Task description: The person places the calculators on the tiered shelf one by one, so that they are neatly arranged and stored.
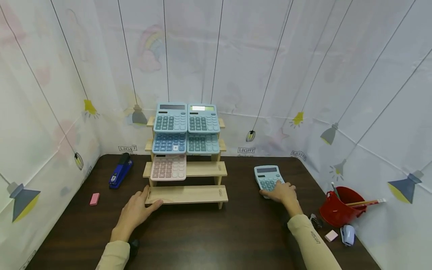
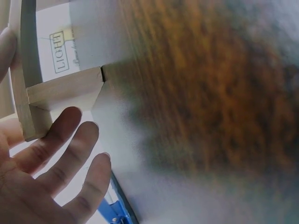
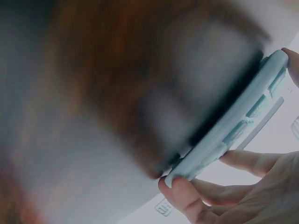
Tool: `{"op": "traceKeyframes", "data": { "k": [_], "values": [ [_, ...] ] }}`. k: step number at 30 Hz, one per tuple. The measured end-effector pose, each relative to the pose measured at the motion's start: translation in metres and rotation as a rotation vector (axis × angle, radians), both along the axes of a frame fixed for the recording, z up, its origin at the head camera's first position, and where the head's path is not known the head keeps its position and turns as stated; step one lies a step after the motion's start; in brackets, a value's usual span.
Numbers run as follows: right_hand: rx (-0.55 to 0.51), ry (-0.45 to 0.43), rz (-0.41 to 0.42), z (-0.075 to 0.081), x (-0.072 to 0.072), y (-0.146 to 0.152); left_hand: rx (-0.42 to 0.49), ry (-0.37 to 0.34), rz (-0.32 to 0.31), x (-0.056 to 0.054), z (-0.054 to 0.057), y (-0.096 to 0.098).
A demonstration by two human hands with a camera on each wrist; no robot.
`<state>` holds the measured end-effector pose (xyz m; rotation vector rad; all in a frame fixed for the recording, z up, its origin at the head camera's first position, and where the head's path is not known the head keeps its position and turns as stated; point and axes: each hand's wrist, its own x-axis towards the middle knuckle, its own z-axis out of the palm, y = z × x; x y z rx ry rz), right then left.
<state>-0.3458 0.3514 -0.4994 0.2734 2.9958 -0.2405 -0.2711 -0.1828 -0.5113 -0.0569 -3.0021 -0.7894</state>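
Note:
On the dark table's right side, my right hand [image 1: 281, 193] grips a light blue calculator [image 1: 266, 170] by its near end. In the right wrist view, the thumb is at one side of this calculator [image 3: 224, 130] and fingers curl at the other. My left hand [image 1: 135, 212] rests at the near left corner of a tiered wooden rack [image 1: 189, 195], thumb along the lowest shelf's front, other fingers extended beside its end. On the rack's upper tiers stand several blue calculators [image 1: 170, 122]; a pink calculator [image 1: 168, 168] leans on the third tier's left half.
A blue stapler [image 1: 120, 171] and pink eraser [image 1: 95, 199] lie left of the rack. At the right edge a red bucket [image 1: 337, 212] with pencils tilts sideways, near a pale eraser [image 1: 331, 235] and a small lavender stapler [image 1: 347, 235]. Patterned curtains [image 1: 256, 75] enclose the table.

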Motion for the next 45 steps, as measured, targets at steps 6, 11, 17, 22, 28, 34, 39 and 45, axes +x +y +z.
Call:
{"op": "traceKeyframes", "data": {
  "k": [6,11,17,22,28,34,39,45],
  "values": [
    [0.009,0.036,0.002,0.006,0.009,-0.022,0.000,0.010,-0.002,-0.001,0.003,0.000],
    [-0.047,0.081,0.008,0.009,0.018,-0.039,-0.003,0.014,-0.007,0.000,0.004,0.000],
    [-0.083,0.153,0.029,0.021,0.027,-0.060,-0.002,0.004,-0.010,0.002,0.005,0.000],
    [-0.119,0.235,0.053,0.044,0.039,-0.079,-0.004,0.005,-0.006,0.002,0.006,0.000],
    [-0.139,0.286,0.086,0.069,0.060,-0.098,0.000,0.002,-0.004,0.001,0.005,0.001],
    [-0.123,0.336,0.154,0.080,0.076,-0.119,0.003,0.007,-0.005,0.000,0.004,0.000],
    [-0.098,0.357,0.203,0.081,0.086,-0.136,-0.001,0.007,-0.007,0.000,0.001,0.000],
    [-0.112,0.342,0.243,0.082,0.092,-0.155,0.009,0.009,0.003,-0.002,-0.003,-0.001]
  ]
}}
